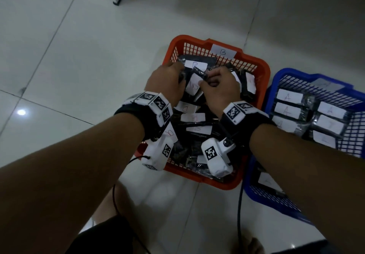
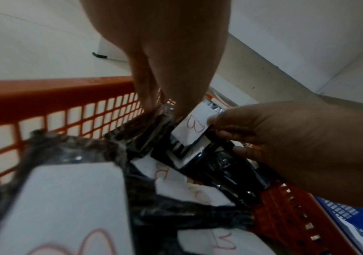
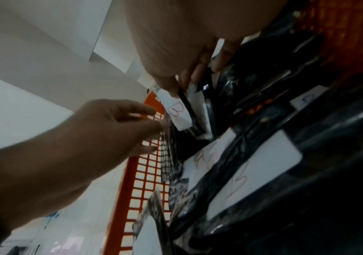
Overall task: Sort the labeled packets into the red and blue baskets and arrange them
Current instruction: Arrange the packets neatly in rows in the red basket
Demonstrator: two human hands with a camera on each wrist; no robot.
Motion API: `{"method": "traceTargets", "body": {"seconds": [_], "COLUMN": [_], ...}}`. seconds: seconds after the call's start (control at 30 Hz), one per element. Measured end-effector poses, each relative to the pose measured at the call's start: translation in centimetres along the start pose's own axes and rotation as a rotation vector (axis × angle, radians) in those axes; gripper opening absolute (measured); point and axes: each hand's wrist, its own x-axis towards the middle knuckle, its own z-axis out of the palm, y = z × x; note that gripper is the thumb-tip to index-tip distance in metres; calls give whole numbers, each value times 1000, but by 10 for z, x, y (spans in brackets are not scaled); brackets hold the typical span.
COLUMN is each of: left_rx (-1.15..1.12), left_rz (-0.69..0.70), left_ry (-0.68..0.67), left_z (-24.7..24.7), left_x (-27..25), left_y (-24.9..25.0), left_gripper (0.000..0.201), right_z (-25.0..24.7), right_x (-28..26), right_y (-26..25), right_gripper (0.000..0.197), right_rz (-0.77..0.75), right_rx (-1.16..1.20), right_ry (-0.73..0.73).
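Note:
The red basket (image 1: 254, 60), tagged B, holds several black packets with white B labels. Both my hands are inside its far half. My left hand (image 1: 178, 75) pinches the crinkled edge of a black packet (image 2: 145, 131) by the basket's left wall (image 2: 45, 89). My right hand (image 1: 207, 79) grips an upright B-labelled packet (image 2: 194, 127), thumb on the label, other fingers behind it. In the right wrist view that B packet (image 3: 179, 115) stands on edge under my right fingertips (image 3: 197, 69). The blue basket (image 1: 280, 75) at the right holds neat rows of A-labelled packets (image 1: 289, 96).
Both baskets stand side by side on a pale tiled floor (image 1: 69, 56). A white cabinet foot (image 1: 118, 0) is at the far left. Black cables (image 1: 240, 214) hang from my wrist cameras towards my legs.

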Motion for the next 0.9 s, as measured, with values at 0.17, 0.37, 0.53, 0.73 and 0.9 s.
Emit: {"method": "traceTargets", "body": {"seconds": [0.17, 0.37, 0.53, 0.73, 0.9], "left_rx": [137, 162, -35, -42, -121], "left_rz": [-101, -178, -253, -205, -382], "left_ry": [-221, -258, -261, -694, -837], "left_z": [8, 11, -10, -34, -22], "left_x": [12, 10, 7, -5, -11], "left_y": [7, 19, 23, 16, 18], "left_gripper": [60, 68, 57, 20, 33], "right_z": [-35, -57, -54, -54, -35], "right_x": [-1, -13, -30, -16, 5], "right_y": [-4, -5, -1, -1, -4], "right_gripper": [20, 18, 10, 26, 33], "right_rz": [-12, -31, -9, -185, -299], "right_rx": [192, -61, -317, -482, -510], "right_ry": [137, -332, -748, -319, -168]}}
